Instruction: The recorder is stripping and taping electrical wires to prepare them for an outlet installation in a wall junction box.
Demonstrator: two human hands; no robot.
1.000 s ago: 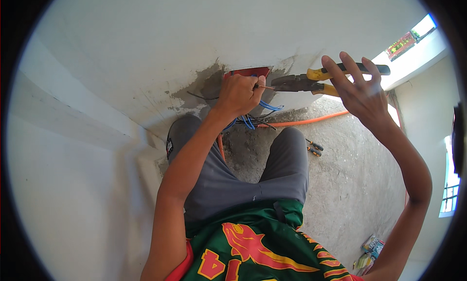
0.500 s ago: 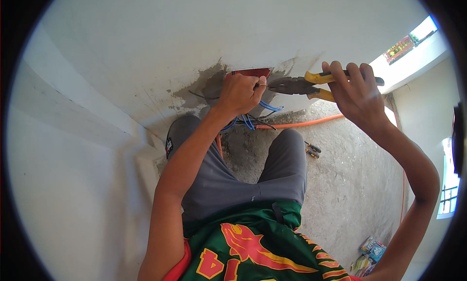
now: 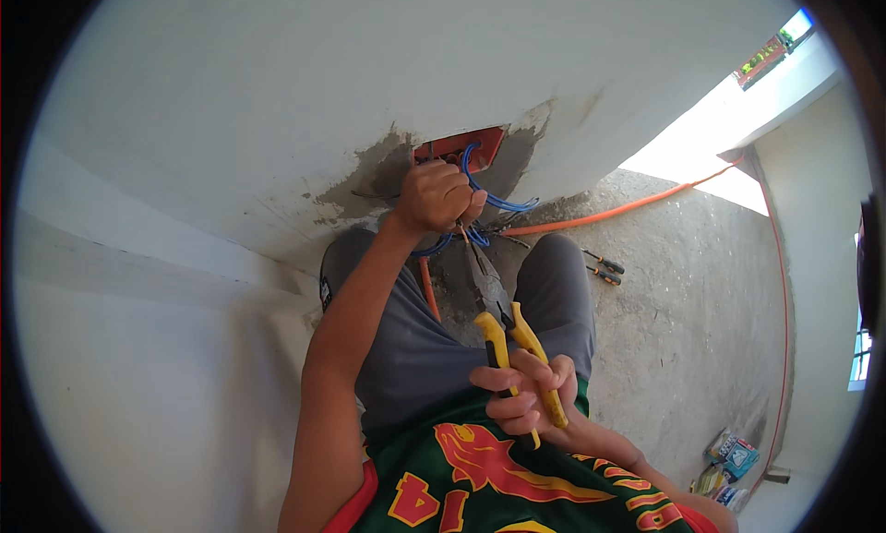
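My left hand [image 3: 437, 197] is closed around wire just below an orange-red electrical box [image 3: 491, 149] set in the wall. A bare copper end [image 3: 464, 230] sticks out under its fingers. My right hand [image 3: 533, 391] grips the yellow-and-black handles of the pliers [image 3: 488, 288], which point up and away from me. Their jaw tips are at the copper end; I cannot tell whether they clamp it. Blue wires [image 3: 503, 202] loop out of the box beside my left hand, and more blue and black wires hang below it.
Rough cement patches [image 3: 374, 175] surround the box. An orange conduit [image 3: 609, 219] runs along the concrete floor to the right. Two tools with black-and-orange handles [image 3: 604, 268] lie beside my right knee. Colourful packages [image 3: 732, 455] lie at the lower right.
My right hand has swung the pliers from the right of the box down toward my lap, so they now point upward. My left hand has dropped slightly, uncovering more of the box.
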